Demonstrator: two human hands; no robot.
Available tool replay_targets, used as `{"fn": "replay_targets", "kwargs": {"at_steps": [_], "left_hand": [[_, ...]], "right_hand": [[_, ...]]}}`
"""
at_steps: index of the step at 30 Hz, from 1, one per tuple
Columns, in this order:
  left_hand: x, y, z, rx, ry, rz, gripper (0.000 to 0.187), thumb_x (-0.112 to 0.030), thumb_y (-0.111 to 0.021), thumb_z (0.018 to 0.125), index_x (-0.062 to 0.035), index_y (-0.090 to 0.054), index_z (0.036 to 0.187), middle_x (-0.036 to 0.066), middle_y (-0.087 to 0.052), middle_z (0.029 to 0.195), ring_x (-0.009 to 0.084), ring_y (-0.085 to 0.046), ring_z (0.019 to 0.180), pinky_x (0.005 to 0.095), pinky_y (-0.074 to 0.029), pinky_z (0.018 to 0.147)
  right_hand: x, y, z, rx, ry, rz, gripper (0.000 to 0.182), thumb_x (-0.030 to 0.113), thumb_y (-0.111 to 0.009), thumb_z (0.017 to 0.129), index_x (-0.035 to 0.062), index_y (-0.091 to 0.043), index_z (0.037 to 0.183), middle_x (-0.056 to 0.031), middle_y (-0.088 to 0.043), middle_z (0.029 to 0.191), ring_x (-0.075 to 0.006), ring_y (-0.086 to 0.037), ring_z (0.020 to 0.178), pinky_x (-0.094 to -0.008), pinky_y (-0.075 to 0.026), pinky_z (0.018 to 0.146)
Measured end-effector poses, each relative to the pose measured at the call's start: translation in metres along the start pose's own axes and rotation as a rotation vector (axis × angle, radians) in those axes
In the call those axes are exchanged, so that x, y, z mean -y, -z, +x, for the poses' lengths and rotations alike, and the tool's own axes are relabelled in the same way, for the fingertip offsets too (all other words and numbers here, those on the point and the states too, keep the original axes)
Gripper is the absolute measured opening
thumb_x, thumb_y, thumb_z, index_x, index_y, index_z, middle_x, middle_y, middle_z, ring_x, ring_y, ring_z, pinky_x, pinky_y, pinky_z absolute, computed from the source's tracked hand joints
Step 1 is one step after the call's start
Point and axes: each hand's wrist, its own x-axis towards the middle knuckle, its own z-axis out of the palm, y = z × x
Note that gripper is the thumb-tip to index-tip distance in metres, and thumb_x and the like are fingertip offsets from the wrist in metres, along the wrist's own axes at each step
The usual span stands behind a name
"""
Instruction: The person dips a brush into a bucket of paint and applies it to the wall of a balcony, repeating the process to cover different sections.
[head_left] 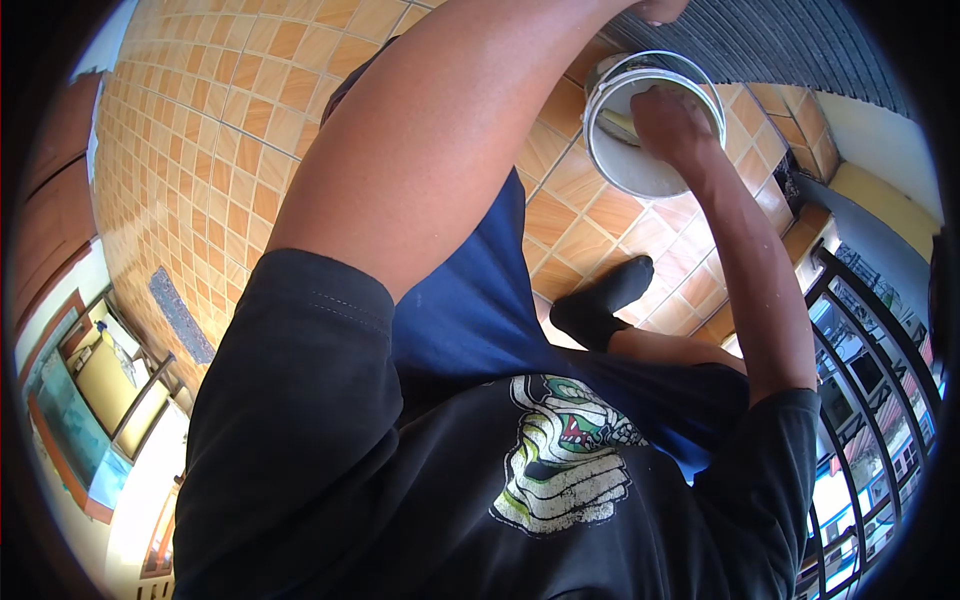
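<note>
My right hand [672, 122] reaches down into a white bucket [648, 188] that holds cloudy liquid. Its fingers are curled closed, and beside them a pale yellowish piece [620, 124] shows inside the bucket. I cannot tell whether the fingers grip that piece. The bucket's wire handle [690, 62] stands up over the far rim. At the top edge, only a small part of my left hand [660, 10] shows, next to a dark grey corrugated panel [780, 40]; its fingers are mostly out of frame.
Orange and cream tiles [590, 215] run under the bucket. My foot in a black sock [605, 300] is planted close to it. Black metal railing bars [865, 350] rise on the right. A speckled grey strip [180, 315] lies on the tiles at left.
</note>
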Motion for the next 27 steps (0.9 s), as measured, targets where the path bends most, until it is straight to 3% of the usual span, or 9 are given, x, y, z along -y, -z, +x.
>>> {"fn": "replay_targets", "kwargs": {"at_steps": [5,11,12,16,17,23,25,26,27], "left_hand": [[-0.003,-0.001,0.002,0.009,-0.012,0.016,0.049,-0.023,-0.063,0.096,-0.0054,-0.052,0.141,0.016,-0.055,0.144,0.0331,-0.052,0.133,0.0417,-0.042,0.110],[0.000,-0.002,0.017,0.028,-0.031,0.031,0.051,-0.022,-0.062,0.097,-0.0051,-0.050,0.143,0.017,-0.053,0.146,0.0333,-0.051,0.135,0.0414,-0.040,0.112],[0.003,-0.007,0.019,0.035,-0.033,0.031,0.051,-0.022,-0.062,0.097,-0.0051,-0.050,0.144,0.017,-0.053,0.147,0.0333,-0.050,0.136,0.0414,-0.040,0.112],[0.015,-0.018,0.036,0.086,-0.061,0.041,0.053,-0.021,-0.062,0.098,-0.0049,-0.048,0.146,0.017,-0.052,0.148,0.0334,-0.049,0.137,0.0412,-0.039,0.114],[0.018,-0.019,0.041,0.104,-0.074,0.042,0.053,-0.021,-0.062,0.098,-0.0048,-0.048,0.146,0.017,-0.052,0.149,0.0334,-0.049,0.137,0.0411,-0.039,0.114],[0.064,-0.045,0.067,0.191,-0.210,-0.019,0.051,-0.022,-0.057,0.101,-0.0017,-0.046,0.147,0.020,-0.048,0.151,0.0348,-0.046,0.140,0.0402,-0.036,0.117],[0.087,-0.043,0.064,0.114,-0.313,-0.031,0.032,-0.019,-0.058,0.098,0.0003,-0.066,0.121,0.022,-0.066,0.127,0.0351,-0.062,0.119,0.0427,-0.046,0.102],[0.077,-0.013,0.054,0.219,-0.356,0.193,0.026,-0.019,-0.058,0.098,-0.0005,-0.072,0.112,0.019,-0.073,0.113,0.0323,-0.069,0.103,0.0401,-0.050,0.091],[0.085,0.005,0.037,0.185,-0.263,0.007,0.024,-0.019,-0.060,0.096,-0.0002,-0.074,0.097,0.019,-0.074,0.096,0.0305,-0.070,0.089,0.0396,-0.051,0.080]], "right_hand": [[-0.015,-0.002,-0.019,-0.074,-0.017,0.068,0.016,0.007,-0.061,0.086,0.0008,-0.074,0.094,-0.0229,-0.073,0.098,-0.0357,-0.073,0.091,-0.0444,-0.057,0.085],[-0.049,0.098,-0.130,-0.003,-0.219,0.384,0.027,0.020,-0.065,0.090,0.0049,-0.072,0.111,-0.0218,-0.072,0.094,-0.0374,-0.068,0.096,-0.0484,-0.049,0.090],[-0.063,0.102,-0.149,0.000,-0.211,0.440,0.028,0.020,-0.066,0.092,0.0026,-0.071,0.113,-0.0200,-0.071,0.089,-0.0322,-0.069,0.091,-0.0431,-0.052,0.083],[-0.119,0.068,-0.224,-0.058,-0.236,1.178,0.033,0.020,-0.066,0.096,0.0011,-0.066,0.123,-0.0067,-0.071,0.088,-0.0153,-0.067,0.082,-0.0300,-0.052,0.071],[-0.125,0.074,-0.240,0.085,-0.403,1.321,0.038,0.018,-0.067,0.095,-0.0036,-0.062,0.126,-0.0068,-0.071,0.092,-0.0144,-0.067,0.085,-0.0281,-0.052,0.073],[-0.150,0.009,-0.307,-0.203,-0.218,1.988,0.050,0.027,-0.074,0.088,-0.0045,-0.061,0.125,-0.0129,-0.071,0.093,-0.0234,-0.069,0.085,-0.0370,-0.055,0.078],[-0.155,0.005,-0.316,-0.298,-0.120,2.105,0.050,0.027,-0.075,0.088,-0.0049,-0.062,0.124,-0.0133,-0.071,0.093,-0.0233,-0.069,0.083,-0.0363,-0.054,0.077],[-0.156,0.005,-0.317,-0.343,-0.055,2.162,0.050,0.027,-0.076,0.088,-0.0050,-0.062,0.123,-0.0134,-0.071,0.093,-0.0229,-0.069,0.083,-0.0357,-0.053,0.076],[-0.158,0.007,-0.317,-0.382,0.007,2.180,0.050,0.028,-0.076,0.088,-0.0046,-0.062,0.124,-0.0131,-0.071,0.092,-0.0224,-0.068,0.081,-0.0354,-0.052,0.075]]}}
